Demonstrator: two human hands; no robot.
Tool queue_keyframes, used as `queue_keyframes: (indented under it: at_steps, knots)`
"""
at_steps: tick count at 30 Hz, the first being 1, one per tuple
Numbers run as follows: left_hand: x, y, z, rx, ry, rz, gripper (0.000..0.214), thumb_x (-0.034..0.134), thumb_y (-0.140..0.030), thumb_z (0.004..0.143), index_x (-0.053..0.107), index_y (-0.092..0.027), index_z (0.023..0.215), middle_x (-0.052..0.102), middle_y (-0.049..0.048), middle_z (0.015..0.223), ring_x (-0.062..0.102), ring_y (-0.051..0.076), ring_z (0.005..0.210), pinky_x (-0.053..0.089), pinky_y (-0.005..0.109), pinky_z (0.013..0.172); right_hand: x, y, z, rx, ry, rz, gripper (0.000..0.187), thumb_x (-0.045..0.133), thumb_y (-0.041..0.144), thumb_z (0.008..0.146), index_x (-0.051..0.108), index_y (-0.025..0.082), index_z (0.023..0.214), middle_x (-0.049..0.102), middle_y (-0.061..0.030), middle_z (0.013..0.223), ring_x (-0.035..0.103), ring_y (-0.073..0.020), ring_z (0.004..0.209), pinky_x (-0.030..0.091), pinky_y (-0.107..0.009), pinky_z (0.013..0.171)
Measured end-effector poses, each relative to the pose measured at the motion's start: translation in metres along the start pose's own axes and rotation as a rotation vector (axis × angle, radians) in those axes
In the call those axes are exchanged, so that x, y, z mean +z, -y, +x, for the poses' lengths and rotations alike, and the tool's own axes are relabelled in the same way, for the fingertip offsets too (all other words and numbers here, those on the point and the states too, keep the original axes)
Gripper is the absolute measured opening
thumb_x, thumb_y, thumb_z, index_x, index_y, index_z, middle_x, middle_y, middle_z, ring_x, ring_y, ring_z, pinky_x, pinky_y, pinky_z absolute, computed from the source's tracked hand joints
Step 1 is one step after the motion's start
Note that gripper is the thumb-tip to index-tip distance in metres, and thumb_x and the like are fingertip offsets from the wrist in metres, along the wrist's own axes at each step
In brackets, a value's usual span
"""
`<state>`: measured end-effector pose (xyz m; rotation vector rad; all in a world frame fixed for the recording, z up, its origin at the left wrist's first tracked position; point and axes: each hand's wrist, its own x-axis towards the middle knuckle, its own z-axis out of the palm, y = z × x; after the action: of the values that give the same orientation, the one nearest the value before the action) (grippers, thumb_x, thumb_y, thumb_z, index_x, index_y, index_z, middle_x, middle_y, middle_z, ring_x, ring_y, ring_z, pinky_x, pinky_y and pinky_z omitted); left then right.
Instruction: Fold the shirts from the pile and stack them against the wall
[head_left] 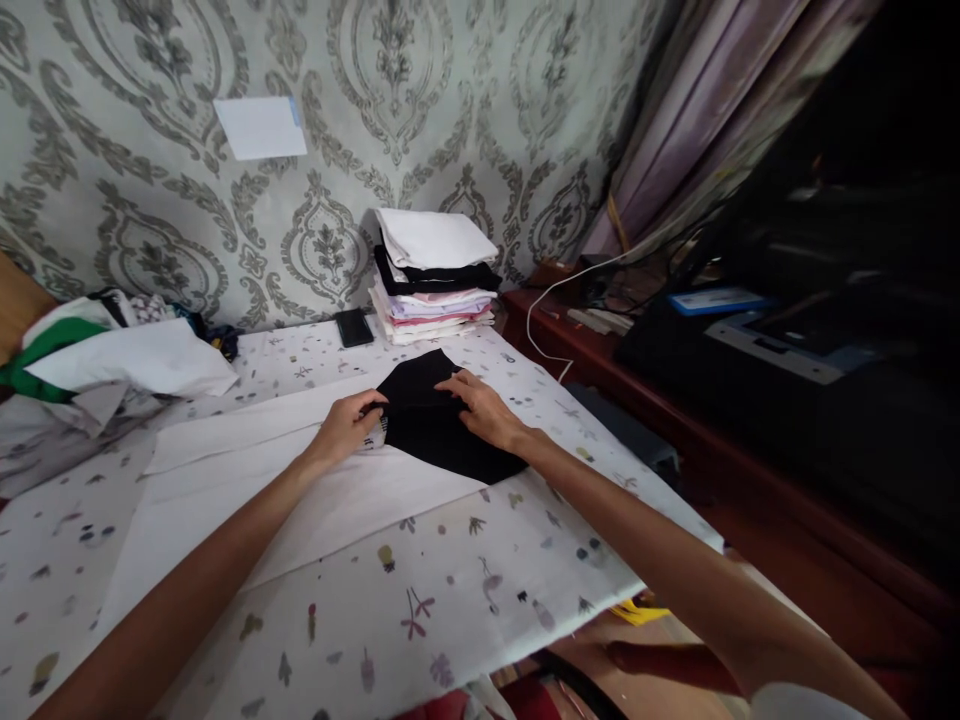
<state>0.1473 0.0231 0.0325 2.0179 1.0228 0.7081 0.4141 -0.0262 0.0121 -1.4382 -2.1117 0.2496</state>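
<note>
A garment lies flat in front of me, with a long white part (292, 500) stretching left and a black part (427, 425) at its far right end. My left hand (349, 425) pinches the left edge of the black fabric, where a small patch with dark print shows beside the fingers. On the upper right of the black part rests my right hand (484, 408), its fingers bent and closed on the cloth. Some of its fingertips are hard to make out against the dark fabric.
A stack of folded clothes (435, 300) stands by the wall, with a black phone (354, 327) beside it. Crumpled clothes (127, 365) lie at the left. The patterned bed cover (450, 640) ends at the right, near a white cable (544, 300) and a dark red ledge (585, 340).
</note>
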Motion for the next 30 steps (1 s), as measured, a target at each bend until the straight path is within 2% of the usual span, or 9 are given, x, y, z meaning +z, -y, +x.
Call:
queue_keyframes:
  at_steps: [4,8,12,15,17,19,22,25,30]
  knots:
    - [0.0,0.001,0.001,-0.005,-0.01,-0.013,0.023,0.051,-0.035,0.085,0.067,-0.02,0.094,0.059,-0.0019,0.066,0.052,0.015,0.062,0.04,0.023,0.055,0.001,0.009,-0.004,-0.142,-0.062,-0.12,0.067,0.043,-0.006,0.074,0.056,0.026,0.132,0.054,-0.0101,0.129,0.058,-0.0222,0.112,0.052,-0.039,0.092]
    - [0.0,0.001,0.004,-0.005,-0.014,-0.019,0.024,0.053,-0.035,0.084,0.068,-0.02,0.095,0.059,-0.0019,0.066,0.05,0.013,0.059,0.039,0.023,0.054,0.007,0.008,-0.005,-0.27,-0.014,-0.292,0.055,0.045,-0.009,0.077,0.067,0.023,0.116,0.051,-0.0137,0.142,0.052,-0.0273,0.126,0.046,-0.048,0.102]
    - [0.0,0.004,0.006,0.003,-0.021,-0.025,0.024,0.052,-0.034,0.084,0.069,-0.02,0.095,0.065,-0.0002,0.073,0.054,0.014,0.062,0.042,0.024,0.057,0.007,0.002,-0.01,-0.219,-0.035,-0.274,0.053,0.046,-0.009,0.078,0.07,0.022,0.114,0.055,-0.0142,0.139,0.057,-0.026,0.122,0.049,-0.046,0.101]
    - [0.0,0.013,0.009,0.0,-0.024,-0.059,0.024,0.054,-0.035,0.083,0.069,-0.02,0.094,0.068,0.0012,0.08,0.058,0.016,0.069,0.046,0.025,0.062,0.003,0.003,-0.014,-0.2,-0.082,-0.25,0.06,0.042,-0.005,0.084,0.065,0.029,0.127,0.055,-0.0087,0.14,0.059,-0.0212,0.119,0.052,-0.04,0.099]
    - [0.0,0.019,0.011,-0.015,-0.027,-0.107,0.024,0.055,-0.036,0.081,0.068,-0.019,0.093,0.068,0.0012,0.081,0.058,0.015,0.068,0.047,0.026,0.064,0.0,0.005,-0.015,-0.212,-0.065,-0.271,0.066,0.041,-0.005,0.085,0.06,0.035,0.134,0.053,-0.0053,0.142,0.058,-0.0195,0.12,0.052,-0.038,0.1]
    - [0.001,0.025,0.013,-0.036,-0.035,-0.153,0.025,0.056,-0.037,0.08,0.067,-0.019,0.093,0.067,0.0004,0.078,0.056,0.014,0.064,0.047,0.026,0.063,-0.003,0.005,-0.013,-0.24,-0.024,-0.303,0.065,0.041,-0.004,0.087,0.061,0.037,0.133,0.052,-0.0054,0.143,0.057,-0.0208,0.122,0.051,-0.04,0.1]
    - [0.001,0.029,0.015,-0.043,-0.041,-0.187,0.026,0.057,-0.039,0.08,0.066,-0.019,0.093,0.065,-0.0001,0.076,0.056,0.014,0.063,0.047,0.026,0.062,-0.004,0.002,-0.01,-0.274,0.009,-0.335,0.055,0.043,-0.001,0.089,0.067,0.031,0.126,0.054,-0.0098,0.14,0.057,-0.0247,0.121,0.05,-0.044,0.099]
    - [0.001,0.03,0.014,-0.029,-0.035,-0.194,0.026,0.058,-0.041,0.08,0.066,-0.019,0.092,0.065,-0.0003,0.075,0.057,0.014,0.065,0.047,0.026,0.063,-0.004,-0.002,-0.009,-0.283,-0.01,-0.346,0.045,0.046,0.003,0.091,0.071,0.027,0.12,0.056,-0.011,0.137,0.057,-0.0257,0.12,0.048,-0.045,0.099]
    - [-0.001,0.027,0.012,-0.03,-0.036,-0.172,0.025,0.057,-0.041,0.082,0.066,-0.02,0.093,0.064,-0.0009,0.074,0.057,0.014,0.064,0.046,0.026,0.063,-0.006,-0.004,-0.012,-0.223,-0.06,-0.416,0.036,0.043,0.007,0.094,0.072,0.02,0.112,0.064,-0.0144,0.123,0.06,-0.0258,0.108,0.048,-0.044,0.094]
